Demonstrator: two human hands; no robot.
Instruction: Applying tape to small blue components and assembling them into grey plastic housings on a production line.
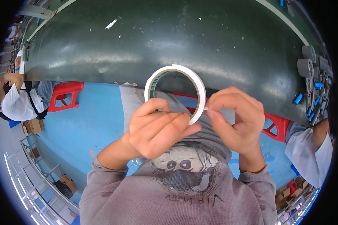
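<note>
A roll of white tape (201, 93) is held up at the near edge of the dark green table, its ring facing me. My left hand (157, 127) is closed around the lower left of the ring, with fingers through and over it. At the ring's right side my right hand (236, 116) pinches a small white end of the tape (205, 108) between thumb and forefinger. Most of the roll's lower rim is hidden behind my left fingers.
The dark green table (139, 41) carries small white scraps (111, 24). At its right end are grey rolls (306, 68) and small blue pieces (298, 99). Red stools (65, 95) stand on the blue floor (97, 108). People sit at left (22, 101) and right (308, 153).
</note>
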